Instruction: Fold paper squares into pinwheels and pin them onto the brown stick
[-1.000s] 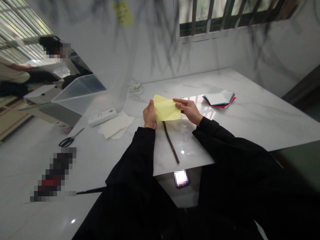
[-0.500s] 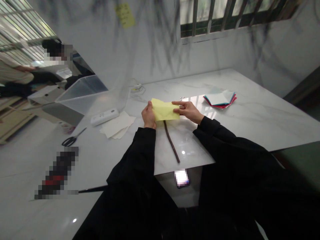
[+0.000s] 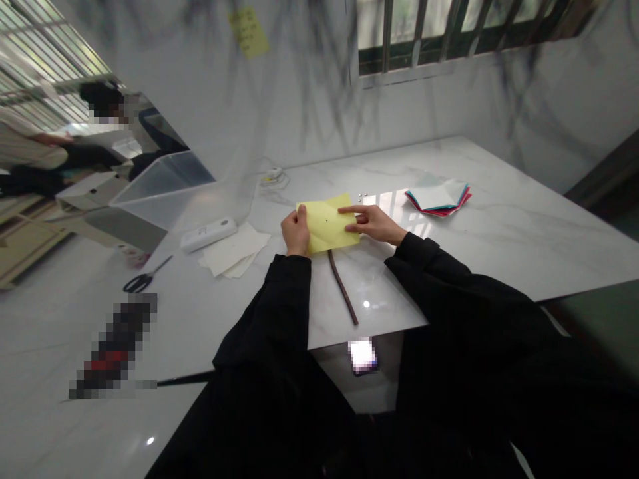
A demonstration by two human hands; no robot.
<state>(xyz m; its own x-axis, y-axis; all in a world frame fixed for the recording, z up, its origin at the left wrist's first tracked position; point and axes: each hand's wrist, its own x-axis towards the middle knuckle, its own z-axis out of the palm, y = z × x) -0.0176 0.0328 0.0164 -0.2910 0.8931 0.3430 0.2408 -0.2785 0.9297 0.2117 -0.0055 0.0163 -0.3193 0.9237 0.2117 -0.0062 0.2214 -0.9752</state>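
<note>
A yellow sheet of paper (image 3: 327, 226) with crease lines and a small dark spot near its middle is held up between my hands. My left hand (image 3: 295, 233) grips its left edge, thumb on the front face. At the right side, my right hand (image 3: 377, 224) pinches the paper with fingers stretched over the front; its thumb is not clearly visible. Below the sheet, a thin dark brown stick (image 3: 343, 289) lies on the white table (image 3: 399, 293), its upper end hidden behind the paper. Several tiny shiny balls (image 3: 363, 197) lie just beyond my right hand.
Folded red, blue and white papers (image 3: 439, 197) lie to the right. On the left are white paper pieces (image 3: 237, 251), a white power strip (image 3: 210, 234), scissors (image 3: 142, 281) and a clear plastic bin (image 3: 170, 189). A person (image 3: 102, 126) sits farther back. A bright-screened device (image 3: 363, 354) rests below the table edge.
The yellow paper has tilted so more of its front face shows, with its creases and dark spot now visible. My hands keep nearly the same places.
</note>
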